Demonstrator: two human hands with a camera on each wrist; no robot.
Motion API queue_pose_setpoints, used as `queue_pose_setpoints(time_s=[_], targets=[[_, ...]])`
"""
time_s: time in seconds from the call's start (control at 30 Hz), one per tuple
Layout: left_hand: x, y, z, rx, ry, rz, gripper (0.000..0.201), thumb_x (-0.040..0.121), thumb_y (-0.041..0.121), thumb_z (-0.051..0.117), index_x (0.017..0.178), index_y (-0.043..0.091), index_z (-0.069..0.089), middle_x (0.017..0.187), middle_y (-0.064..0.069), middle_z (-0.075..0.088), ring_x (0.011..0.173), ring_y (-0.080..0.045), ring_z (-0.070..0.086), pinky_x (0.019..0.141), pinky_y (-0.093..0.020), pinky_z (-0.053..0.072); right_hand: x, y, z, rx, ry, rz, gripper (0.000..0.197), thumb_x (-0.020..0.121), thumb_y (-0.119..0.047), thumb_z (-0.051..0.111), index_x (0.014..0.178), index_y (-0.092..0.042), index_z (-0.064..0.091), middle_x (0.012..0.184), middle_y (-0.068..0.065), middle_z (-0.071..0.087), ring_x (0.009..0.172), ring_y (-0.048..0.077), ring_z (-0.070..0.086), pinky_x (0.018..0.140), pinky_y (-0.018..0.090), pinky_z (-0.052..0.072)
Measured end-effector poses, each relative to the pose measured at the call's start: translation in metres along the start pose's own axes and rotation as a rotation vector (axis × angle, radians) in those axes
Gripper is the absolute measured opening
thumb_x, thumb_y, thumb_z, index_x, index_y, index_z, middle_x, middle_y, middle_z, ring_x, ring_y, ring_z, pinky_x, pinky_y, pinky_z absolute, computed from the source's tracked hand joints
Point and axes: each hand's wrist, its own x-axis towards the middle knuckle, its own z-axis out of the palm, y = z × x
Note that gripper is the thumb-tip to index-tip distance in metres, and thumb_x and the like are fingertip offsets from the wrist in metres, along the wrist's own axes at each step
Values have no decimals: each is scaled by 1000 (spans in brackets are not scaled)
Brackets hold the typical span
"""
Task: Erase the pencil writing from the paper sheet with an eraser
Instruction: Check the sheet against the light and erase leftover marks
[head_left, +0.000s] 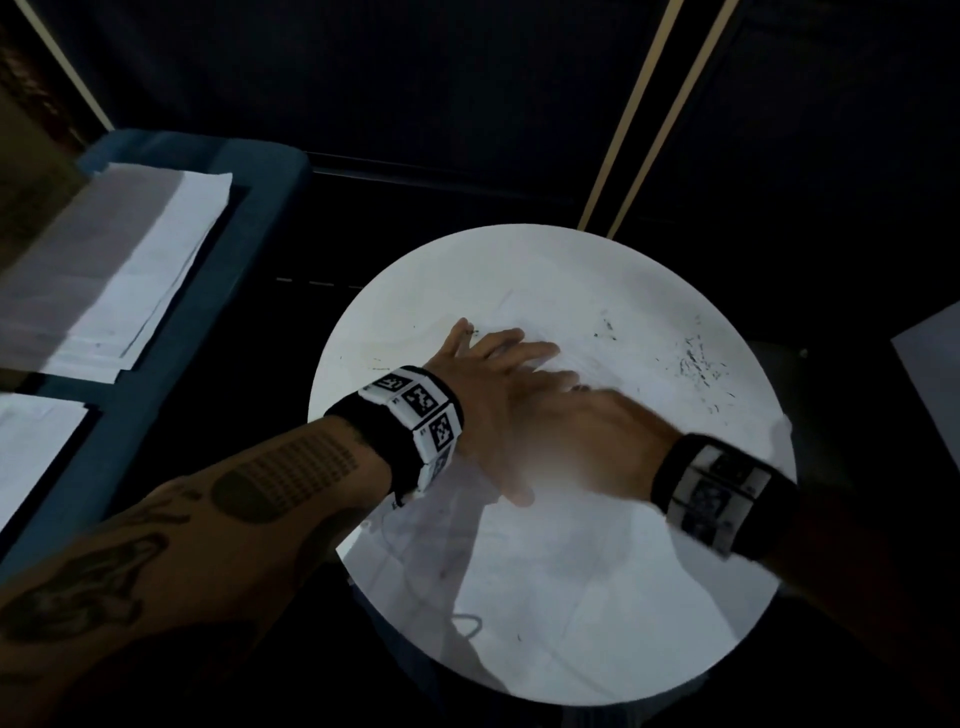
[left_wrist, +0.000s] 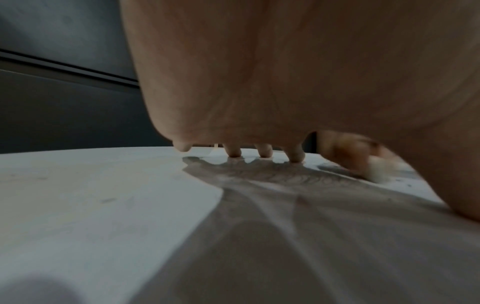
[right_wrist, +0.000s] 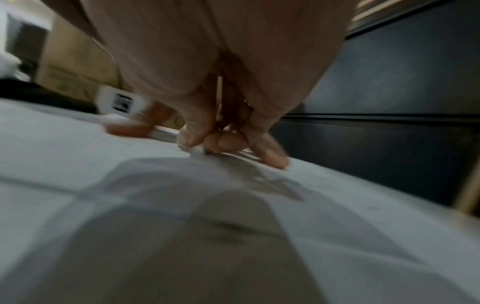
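Two hands crowd over one paper sheet (head_left: 545, 571), which lies flat across most of the round white table (head_left: 363, 322) and runs off its rim toward five o'clock. Faint pencil marks show on it near the edge at six o'clock; up by the fingers I cannot make out any writing. Dark crumbs (head_left: 696, 358), eraser rubbings by the look of them, lie scattered toward two o'clock.

At the centre, the left hand (head_left: 488, 374) is laid flat, fingers (left_wrist: 235, 152) straight and spread, tips touching the sheet: I take that as an anchor, so the paper will not slide or buckle under rubbing. The right hand (head_left: 587, 431), blurred, reaches in from four o'clock and lies partly over the left. Its fingertips (right_wrist: 189, 135) are bunched and curled down at the paper, seemingly pinching a pale eraser (left_wrist: 376, 168) that the left wrist view shows low against the sheet; the grip itself is too smeared to be sure of.

Off at nine o'clock, well apart from the table, further white sheets (head_left: 145, 260) lie stacked on a blue-edged surface (head_left: 270, 208).
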Motion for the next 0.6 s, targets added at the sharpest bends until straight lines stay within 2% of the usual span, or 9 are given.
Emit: queue_pose_setpoints(time_s=[0.07, 0.1, 0.2, 0.23, 0.33, 0.37, 0.47, 0.5, 0.6], targets=[[2, 1, -1, 23, -4, -4, 136, 57, 92, 73, 159, 56, -9, 170, 20, -22, 159, -18, -22, 122, -68, -12, 0, 24, -8, -24, 65, 171, 29, 87, 6, 66, 102, -16, 77, 106, -2, 68, 96, 27, 66, 86, 41, 57], [2, 1, 0, 19, -7, -7, 136, 57, 92, 73, 159, 56, -9, 170, 20, -23, 158, -18, -22, 122, -68, -12, -2, 22, -7, -48, 80, 166, 29, 86, 6, 66, 101, -16, 77, 104, -1, 68, 93, 28, 66, 85, 42, 58], [0, -1, 2, 9, 15, -8, 134, 56, 93, 71, 158, 59, -10, 170, 23, -22, 158, -17, -23, 123, -66, -14, -10, -7, 9, -42, 2, -29, 41, 63, 14, 70, 91, -15, 79, 94, 1, 71, 80, 30, 70, 68, 39, 61], [1, -1, 1, 5, 16, -7, 134, 56, 93, 71, 158, 60, -10, 170, 23, -22, 158, -17, -22, 122, -66, -14, -12, -5, 10, -29, -5, -52, 42, 62, 14, 71, 90, -16, 79, 92, 0, 70, 79, 30, 69, 67, 37, 61], [1, 1, -2, 14, -15, -5, 137, 56, 91, 74, 157, 59, -13, 170, 20, -23, 158, -18, -23, 122, -67, -13, -9, 22, -3, -57, 105, 144, 30, 79, 10, 68, 92, -17, 76, 96, -1, 67, 85, 31, 66, 75, 39, 59], [1, 1, -1, 12, -17, -5, 137, 56, 91, 74, 157, 59, -13, 170, 20, -23, 158, -17, -24, 122, -67, -14, -10, 20, -3, -63, 104, 154, 30, 80, 9, 67, 93, -17, 76, 96, -1, 67, 85, 31, 66, 76, 38, 58], [0, -1, 1, -6, 13, -7, 135, 56, 92, 73, 158, 60, -10, 170, 23, -22, 158, -16, -23, 122, -64, -17, -16, -6, 6, -5, -6, 9, 37, 69, 13, 69, 90, -15, 78, 92, 0, 69, 77, 29, 67, 69, 37, 60], [0, -1, 1, -1, 9, -5, 136, 55, 92, 73, 158, 60, -10, 170, 22, -22, 158, -16, -23, 122, -64, -17, -16, -3, 4, 8, -17, 17, 36, 72, 13, 69, 93, -15, 79, 94, 0, 70, 81, 29, 67, 72, 37, 60], [2, 1, -3, 9, -20, -3, 138, 55, 92, 74, 157, 59, -13, 170, 20, -23, 158, -18, -23, 122, -67, -15, -14, 23, -12, -11, 50, 244, 22, 90, 1, 66, 97, -17, 76, 103, -1, 67, 98, 27, 65, 85, 35, 53]])
